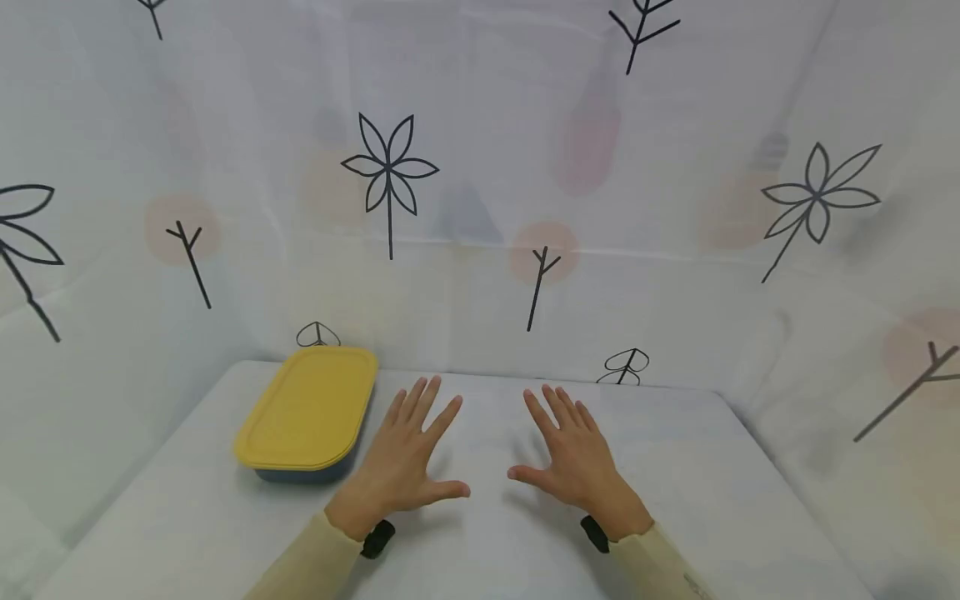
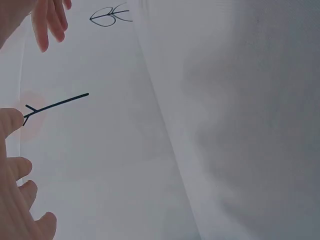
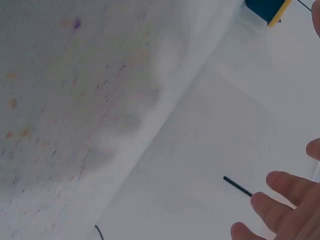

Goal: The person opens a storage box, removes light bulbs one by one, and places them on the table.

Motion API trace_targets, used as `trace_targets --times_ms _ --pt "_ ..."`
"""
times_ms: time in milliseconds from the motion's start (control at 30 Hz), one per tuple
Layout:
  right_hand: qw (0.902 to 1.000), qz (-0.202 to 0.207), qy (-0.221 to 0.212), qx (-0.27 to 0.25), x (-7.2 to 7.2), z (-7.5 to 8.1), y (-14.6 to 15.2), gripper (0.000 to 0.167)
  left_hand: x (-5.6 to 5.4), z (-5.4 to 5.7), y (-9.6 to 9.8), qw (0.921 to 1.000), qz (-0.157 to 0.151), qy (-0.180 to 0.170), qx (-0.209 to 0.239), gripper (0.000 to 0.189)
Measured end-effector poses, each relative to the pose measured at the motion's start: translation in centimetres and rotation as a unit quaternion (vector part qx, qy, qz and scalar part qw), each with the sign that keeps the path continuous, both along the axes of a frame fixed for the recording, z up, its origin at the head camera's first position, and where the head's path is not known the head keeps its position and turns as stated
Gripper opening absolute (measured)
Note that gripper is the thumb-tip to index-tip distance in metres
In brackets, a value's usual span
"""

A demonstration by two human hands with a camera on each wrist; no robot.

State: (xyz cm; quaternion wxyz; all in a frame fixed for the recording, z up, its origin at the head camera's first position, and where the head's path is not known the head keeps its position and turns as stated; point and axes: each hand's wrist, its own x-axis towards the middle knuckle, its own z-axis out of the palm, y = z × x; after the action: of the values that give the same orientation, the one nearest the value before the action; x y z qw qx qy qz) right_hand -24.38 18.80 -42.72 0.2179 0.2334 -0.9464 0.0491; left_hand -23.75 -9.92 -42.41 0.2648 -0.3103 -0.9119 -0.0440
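Observation:
In the head view a rectangular container with a yellow lid and dark blue sides stands at the left of the white table. Just right of it, my left hand is held over the table, fingers straight and spread, thumb pointing right. My right hand mirrors it across a gap, its fingers also spread and its thumb toward the left. Neither hand holds anything. Fingers of the left hand show at the edge of the left wrist view. The right wrist view catches the right hand and a corner of the container.
The white table ends at a back edge against a pale cloth printed with black flowers and twigs. That cloth also rises along both sides. Dark bands sit under each wrist, below light sleeves.

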Motion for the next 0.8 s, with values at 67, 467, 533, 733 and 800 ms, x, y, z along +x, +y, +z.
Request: trace_targets --times_ms 67,467,533,733,800 --pt "0.9999 0.012 0.001 -0.011 0.0 0.2 -0.4 0.106 0.2 0.2 -0.3 1.0 0.001 -0.003 0.005 0.111" --pt "0.9948 0.074 0.034 -0.062 -0.7 0.3 -3.6 0.101 1.0 0.5 -2.9 0.9965 -0.017 -0.037 0.073 0.105" --pt "0.9946 0.076 0.029 -0.064 -0.7 0.2 -4.1 0.1 1.0 0.4 -3.4 0.9954 -0.023 -0.036 0.085 0.103" --pt "0.9938 0.084 0.001 -0.072 -0.9 0.2 -5.8 0.1 1.2 0.5 -5.0 0.9937 -0.021 -0.041 0.102 0.1" --pt "0.9933 0.087 -0.006 -0.076 -0.9 0.1 -6.3 0.1 1.4 0.5 -5.4 0.9937 -0.015 -0.043 0.103 0.101"
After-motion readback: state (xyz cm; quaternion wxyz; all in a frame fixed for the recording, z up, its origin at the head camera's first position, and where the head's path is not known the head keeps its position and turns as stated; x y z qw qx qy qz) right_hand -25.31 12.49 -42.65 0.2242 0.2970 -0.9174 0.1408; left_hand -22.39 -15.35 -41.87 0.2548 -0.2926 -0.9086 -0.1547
